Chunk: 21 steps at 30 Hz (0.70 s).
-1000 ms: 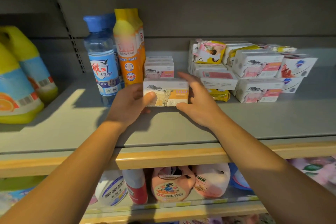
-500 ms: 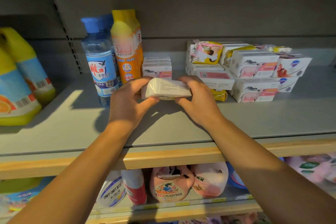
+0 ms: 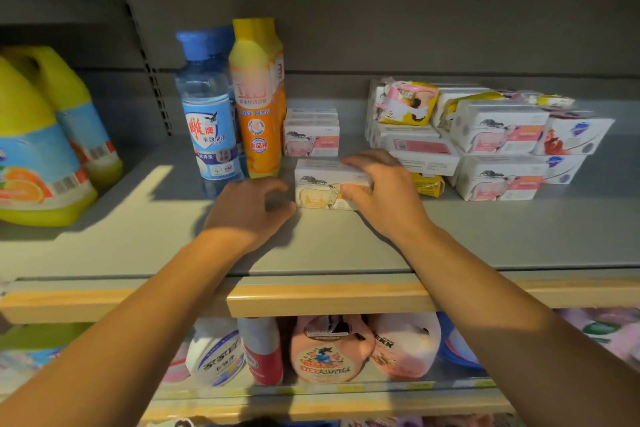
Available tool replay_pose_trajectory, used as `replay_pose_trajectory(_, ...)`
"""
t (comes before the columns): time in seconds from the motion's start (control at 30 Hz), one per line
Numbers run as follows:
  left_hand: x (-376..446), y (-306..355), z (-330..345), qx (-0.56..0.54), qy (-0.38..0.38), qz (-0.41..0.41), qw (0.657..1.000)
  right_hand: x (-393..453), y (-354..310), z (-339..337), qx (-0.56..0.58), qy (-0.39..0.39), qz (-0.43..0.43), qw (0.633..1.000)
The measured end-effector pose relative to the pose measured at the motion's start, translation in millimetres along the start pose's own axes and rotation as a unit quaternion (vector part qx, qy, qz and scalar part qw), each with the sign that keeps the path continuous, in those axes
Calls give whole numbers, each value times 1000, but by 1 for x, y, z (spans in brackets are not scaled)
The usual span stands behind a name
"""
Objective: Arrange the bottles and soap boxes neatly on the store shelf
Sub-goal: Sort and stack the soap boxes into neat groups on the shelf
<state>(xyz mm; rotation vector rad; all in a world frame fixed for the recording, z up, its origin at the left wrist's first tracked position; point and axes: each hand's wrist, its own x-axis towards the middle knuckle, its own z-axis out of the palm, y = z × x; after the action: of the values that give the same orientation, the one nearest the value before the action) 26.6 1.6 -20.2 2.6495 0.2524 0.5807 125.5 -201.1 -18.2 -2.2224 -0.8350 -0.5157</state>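
Grey store shelf (image 3: 485,236) | my right hand (image 3: 384,196) grips the sheep-print soap box (image 3: 323,189) right of the orange bottle (image 3: 258,104), squaring it | left hand (image 3: 251,210) loosely curled, holding nothing, beside the box.

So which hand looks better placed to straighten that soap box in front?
Probably the right hand: it already grips the soap box with fingers over the top and thumb on the front. The left hand sits beside the box, fingers curled, holding nothing.
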Motion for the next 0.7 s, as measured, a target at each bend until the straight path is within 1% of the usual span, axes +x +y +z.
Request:
replay_pose_trajectory(0.1,-6,-10,-2,45,-70,1,997,2,-5,2,-94,12,-53,994)
replay_pose_trajectory(0.17,-6,-12,-1,65,-90,1,994,5,-6,6,-126,18,-75,989)
replay_pose_trajectory(0.23,-6,-11,0,65,-81,14,995,13,-6,10,-143,8,-73,987)
replay_pose_trajectory(0.33,-7,-13,2,61,-65,33,995,38,-1,19,-164,-35,-72,983)
replay_pose_trajectory(0.4,-7,-15,3,59,-56,46,996,56,1,27,-175,-59,-53,981)
replay_pose_trajectory(0.5,-5,-17,4,48,-42,51,997,74,3,43,-184,-53,-40,981)
replay_pose_trajectory(0.7,-2,-15,7,53,-20,51,997,96,13,65,-166,-21,-54,984)
